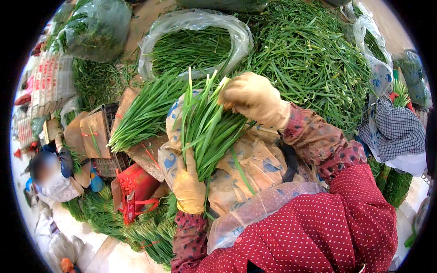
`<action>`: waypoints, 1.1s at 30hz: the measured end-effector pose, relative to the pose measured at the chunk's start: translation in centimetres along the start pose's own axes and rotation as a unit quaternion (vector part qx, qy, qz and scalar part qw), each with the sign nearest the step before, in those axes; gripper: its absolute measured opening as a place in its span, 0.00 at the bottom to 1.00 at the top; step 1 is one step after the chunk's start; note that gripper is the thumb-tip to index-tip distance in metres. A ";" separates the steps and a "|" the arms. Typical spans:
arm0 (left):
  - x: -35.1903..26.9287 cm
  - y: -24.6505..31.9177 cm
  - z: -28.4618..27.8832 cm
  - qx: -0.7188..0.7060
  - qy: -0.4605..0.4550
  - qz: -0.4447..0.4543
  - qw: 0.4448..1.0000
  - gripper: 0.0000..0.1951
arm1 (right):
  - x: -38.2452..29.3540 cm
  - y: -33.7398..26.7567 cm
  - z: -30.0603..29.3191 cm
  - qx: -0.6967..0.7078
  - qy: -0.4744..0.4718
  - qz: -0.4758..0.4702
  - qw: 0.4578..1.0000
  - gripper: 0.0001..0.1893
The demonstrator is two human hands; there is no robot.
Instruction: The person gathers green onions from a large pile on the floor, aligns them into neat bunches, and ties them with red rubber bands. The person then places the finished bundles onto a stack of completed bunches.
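Observation:
My left hand, in a yellowish work glove, is closed around the lower part of a bunch of long green leafy stalks, which look like garlic chives. My right hand, in a cream knit glove, is curled at the pale upper ends of the same bunch; its fingertips are mostly hidden. The bunch lies over plastic sheeting with blue marks across my lap. Left of it, a neater pile of green stalks rests on cardboard, pale ends towards the lower left.
Ahead are an open plastic bag of stalks and a large loose heap. A red box with red ties and tied bunches are at lower left. Co-workers sit at far left and right.

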State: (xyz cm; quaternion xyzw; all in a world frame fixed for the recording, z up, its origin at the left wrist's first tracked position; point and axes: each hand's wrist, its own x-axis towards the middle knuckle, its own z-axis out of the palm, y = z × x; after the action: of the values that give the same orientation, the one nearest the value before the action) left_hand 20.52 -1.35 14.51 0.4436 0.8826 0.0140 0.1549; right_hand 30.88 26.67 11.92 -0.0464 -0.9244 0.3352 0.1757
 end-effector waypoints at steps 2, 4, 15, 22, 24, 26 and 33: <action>-0.8 -1.3 1.0 0.020 0.036 0.029 0.999 0.40 | -1.2 -0.8 0.8 0.418 0.193 0.219 0.861 0.08; -2.0 -2.7 1.7 0.033 0.060 0.051 0.996 0.39 | -1.5 0.9 -0.6 0.465 0.291 0.309 0.777 0.10; -4.5 -4.4 1.3 0.020 0.060 0.140 0.988 0.41 | -1.2 11.1 8.0 0.713 -0.092 0.432 0.545 0.38; -4.3 -5.6 0.0 -0.195 -0.094 0.082 0.973 0.53 | 5.0 4.0 5.8 0.814 -0.124 0.226 0.520 0.46; -2.9 -6.7 -2.8 -0.344 -0.234 0.071 0.907 0.64 | 5.0 5.5 6.3 0.802 -0.159 0.158 0.553 0.40; -1.1 -8.4 -4.9 -0.494 -0.328 0.021 0.805 0.69 | 5.1 4.0 4.7 0.775 -0.157 0.152 0.592 0.39; 8.1 -10.7 -6.7 -0.580 -0.219 -0.051 0.783 0.61 | 4.6 3.7 4.0 0.735 -0.237 0.111 0.626 0.36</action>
State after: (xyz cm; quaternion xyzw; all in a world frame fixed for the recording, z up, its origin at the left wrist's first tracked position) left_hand 5.74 -0.72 17.06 0.2157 0.6713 0.4181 0.5728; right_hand 25.01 28.02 8.10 0.0771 -0.3686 0.9196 -0.1122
